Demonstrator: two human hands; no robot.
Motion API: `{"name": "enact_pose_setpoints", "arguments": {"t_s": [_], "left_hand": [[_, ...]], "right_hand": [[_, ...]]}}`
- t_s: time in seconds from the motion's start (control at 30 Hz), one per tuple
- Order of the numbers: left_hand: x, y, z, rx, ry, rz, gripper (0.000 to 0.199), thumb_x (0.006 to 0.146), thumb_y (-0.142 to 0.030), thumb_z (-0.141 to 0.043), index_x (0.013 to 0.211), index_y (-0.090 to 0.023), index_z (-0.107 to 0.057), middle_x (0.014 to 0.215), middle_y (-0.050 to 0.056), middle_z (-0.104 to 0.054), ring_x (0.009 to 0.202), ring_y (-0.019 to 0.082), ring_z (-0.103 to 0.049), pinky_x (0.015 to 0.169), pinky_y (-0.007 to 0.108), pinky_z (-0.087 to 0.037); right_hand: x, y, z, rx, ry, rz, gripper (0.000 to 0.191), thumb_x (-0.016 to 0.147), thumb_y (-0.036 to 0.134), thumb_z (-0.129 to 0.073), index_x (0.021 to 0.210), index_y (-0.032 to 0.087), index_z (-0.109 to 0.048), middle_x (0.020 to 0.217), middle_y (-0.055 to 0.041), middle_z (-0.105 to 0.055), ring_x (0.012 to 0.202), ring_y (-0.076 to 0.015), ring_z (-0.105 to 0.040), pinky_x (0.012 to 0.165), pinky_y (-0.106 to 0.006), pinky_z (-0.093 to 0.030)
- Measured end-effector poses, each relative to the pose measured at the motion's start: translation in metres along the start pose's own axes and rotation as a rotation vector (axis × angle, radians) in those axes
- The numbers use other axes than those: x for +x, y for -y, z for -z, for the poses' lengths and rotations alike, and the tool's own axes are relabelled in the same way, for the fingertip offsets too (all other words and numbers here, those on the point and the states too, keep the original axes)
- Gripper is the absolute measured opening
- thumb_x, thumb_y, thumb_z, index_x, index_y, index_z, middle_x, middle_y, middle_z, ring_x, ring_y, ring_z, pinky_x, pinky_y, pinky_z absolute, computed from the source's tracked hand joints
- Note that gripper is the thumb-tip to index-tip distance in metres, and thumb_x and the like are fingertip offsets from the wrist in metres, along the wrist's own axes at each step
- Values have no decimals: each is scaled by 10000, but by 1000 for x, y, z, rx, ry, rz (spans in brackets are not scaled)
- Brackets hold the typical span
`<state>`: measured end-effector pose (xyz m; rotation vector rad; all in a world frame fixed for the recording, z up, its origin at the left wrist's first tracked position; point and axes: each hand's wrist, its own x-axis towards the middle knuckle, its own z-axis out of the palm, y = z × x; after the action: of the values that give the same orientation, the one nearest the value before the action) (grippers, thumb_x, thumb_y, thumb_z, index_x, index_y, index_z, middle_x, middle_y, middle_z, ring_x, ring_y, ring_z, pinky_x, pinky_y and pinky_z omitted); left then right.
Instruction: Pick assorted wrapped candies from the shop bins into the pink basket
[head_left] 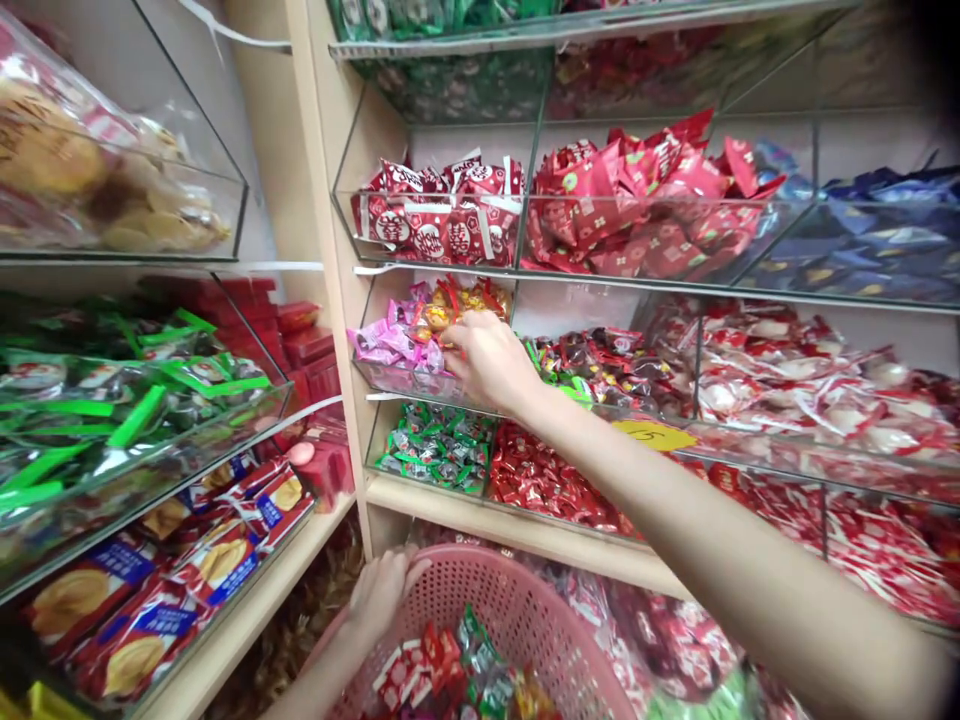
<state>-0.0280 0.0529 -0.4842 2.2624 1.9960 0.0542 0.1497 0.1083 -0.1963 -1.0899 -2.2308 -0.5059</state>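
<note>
Right hand [491, 362] meets gold sweets [487, 297]

At lower centre, the left hand [381, 592] curls over the pink basket's rim [581, 625]. Mid-frame, the nearer right fingers bend, any grip hidden; gold sweets lie just above, pink sweets [394, 342] leftward, axes jumbled.

basket [574, 625]: pink | candies [397, 338]: lilac, gold | blurred packets [877, 235]: probably blue

We partly lost the gold-wrapped candies [435, 316] behind our bare right hand [493, 358], saw a round pink perforated plastic basket [589, 640] cut off below, found dark-blue shiny packets [892, 195] at right blurred
</note>
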Motion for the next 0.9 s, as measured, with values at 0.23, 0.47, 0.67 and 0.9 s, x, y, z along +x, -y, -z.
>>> {"name": "enact_pose_setpoints", "arguments": {"t_s": [0.23,0.47,0.67,0.9], "left_hand": [[0,3,-11,-46,-62,-6,399,968,-419,-331,1076,-198,-645,954,98,-722,923,250,-685,739,287,-499],[-11,16,-7,-97,-23,49,396,967,-391,-333,1193,-216,-606,1094,98,-699,1026,247,-653,824,314,-491],[-20,30,-3,-161,-27,70,398,963,-374,-308,1150,-234,-631,1041,89,-709,992,234,-663,805,298,-479],[-13,37,-12,-248,-38,60,391,919,-458,-323,1114,-350,-644,1042,57,-710,995,271,-662,814,365,-499]], "right_hand": [[66,3,-10,35,-73,-51,270,877,161,-432,964,139,-686,953,-96,-602,968,-240,-500,820,-369,-396],[79,0,-11,-28,-45,5,345,880,95,-359,983,150,-684,999,-113,-664,952,-236,-567,795,-358,-417],[59,-26,-6,106,-127,-57,380,880,94,-350,1127,138,-635,1119,-106,-682,1009,-207,-598,842,-334,-419],[49,-5,-24,-91,-90,0,288,923,175,-406,1137,130,-594,1169,-124,-635,1039,-229,-554,875,-342,-405]]}}
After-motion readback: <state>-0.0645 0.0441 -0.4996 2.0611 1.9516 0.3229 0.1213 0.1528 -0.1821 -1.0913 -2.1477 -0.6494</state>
